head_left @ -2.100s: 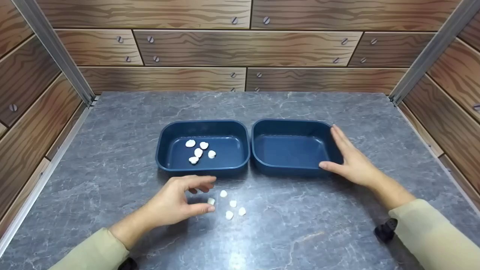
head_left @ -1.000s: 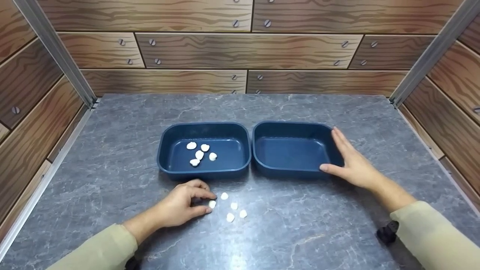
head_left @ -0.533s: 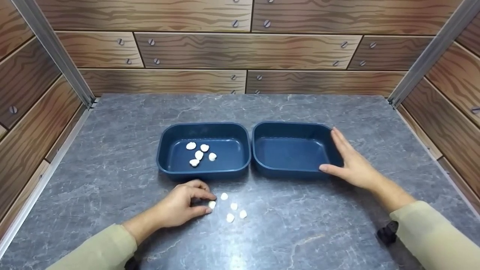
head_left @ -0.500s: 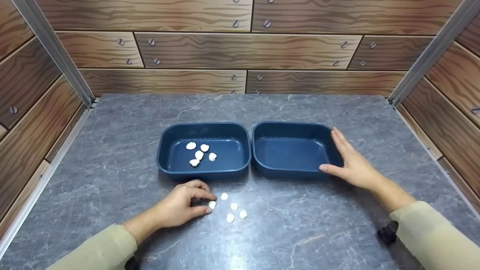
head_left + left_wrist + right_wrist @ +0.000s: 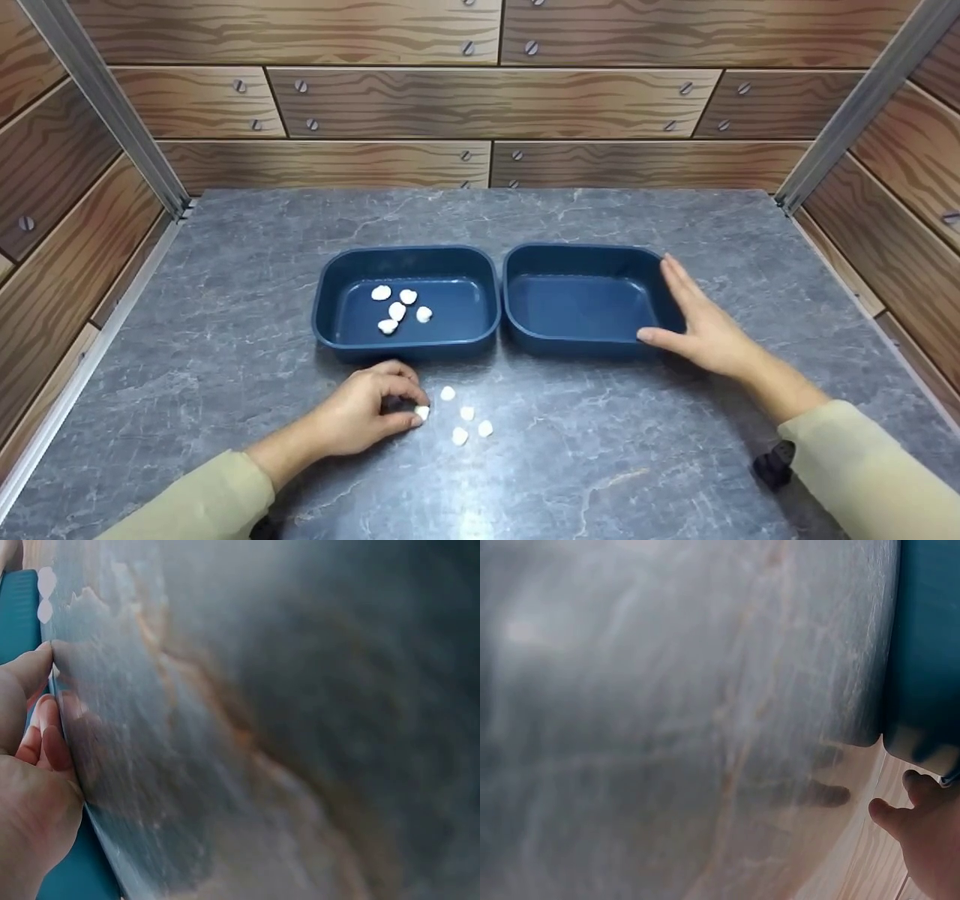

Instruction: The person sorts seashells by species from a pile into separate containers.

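Note:
My left hand (image 5: 365, 409) is low over the tabletop in front of the left blue bin, its thumb and index finger pinching a small white pebble (image 5: 421, 412). In the left wrist view the thumb and fingers (image 5: 34, 671) reach down to the table surface, and the pebble is mostly hidden there. Several more white pebbles (image 5: 460, 436) lie loose just to the right of that hand. My right hand (image 5: 705, 330) rests against the right end of the right blue bin (image 5: 577, 342), fingers straight, thumb at the front rim. Inside that bin nothing is visible.
The left blue bin (image 5: 409, 346) stands side by side with the right one and has several white pebbles (image 5: 397, 310) on its floor. Grey marbled tabletop (image 5: 600, 465) surrounds both. Wood-patterned panels (image 5: 487, 101) close off the back and sides.
The left hand's thumb and fingers, spread apart at first, have come down and closed on the white pebble, which has tilted slightly. The right hand has stayed at the right bin.

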{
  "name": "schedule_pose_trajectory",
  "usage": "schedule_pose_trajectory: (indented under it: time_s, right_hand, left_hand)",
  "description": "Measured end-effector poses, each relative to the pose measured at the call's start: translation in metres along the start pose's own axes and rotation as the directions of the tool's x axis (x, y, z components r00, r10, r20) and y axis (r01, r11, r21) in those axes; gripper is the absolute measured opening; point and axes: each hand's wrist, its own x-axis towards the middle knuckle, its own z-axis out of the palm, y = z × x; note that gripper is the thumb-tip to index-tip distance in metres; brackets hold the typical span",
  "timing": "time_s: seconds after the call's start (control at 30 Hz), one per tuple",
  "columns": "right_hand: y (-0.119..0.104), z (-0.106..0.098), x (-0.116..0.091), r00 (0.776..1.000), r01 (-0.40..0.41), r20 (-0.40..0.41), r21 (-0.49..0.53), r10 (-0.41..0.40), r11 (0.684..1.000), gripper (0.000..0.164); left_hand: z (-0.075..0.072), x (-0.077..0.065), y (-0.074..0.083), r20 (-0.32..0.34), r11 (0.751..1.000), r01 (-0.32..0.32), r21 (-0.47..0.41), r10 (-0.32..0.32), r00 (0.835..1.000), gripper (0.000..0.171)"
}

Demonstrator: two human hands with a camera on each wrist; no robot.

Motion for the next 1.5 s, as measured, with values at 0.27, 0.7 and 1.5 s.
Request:
schedule_pose_trajectory:
  time_s: [0.27,0.7,1.5]
  right_hand:
    - [0.0,-0.001,0.001,1.0,-0.011,0.009,-0.012,0.011,1.0,0.112]
    - [0.0,0.001,0.001,1.0,-0.017,0.004,-0.013,0.018,1.0,0.111]
    - [0.001,0.001,0.0,1.0,-0.016,0.007,-0.011,0.016,1.0,0.112]
  left_hand:
    - [0.001,0.002,0.003,-0.028,1.0,-0.028,-0.002,0.028,0.999,0.015]
    - [0.0,0.002,0.01,0.01,1.0,-0.031,0.002,0.031,0.999,0.019]
    - [-0.019,0.025,0.066,0.008,0.993,-0.118,0.017,0.117,0.993,0.022]
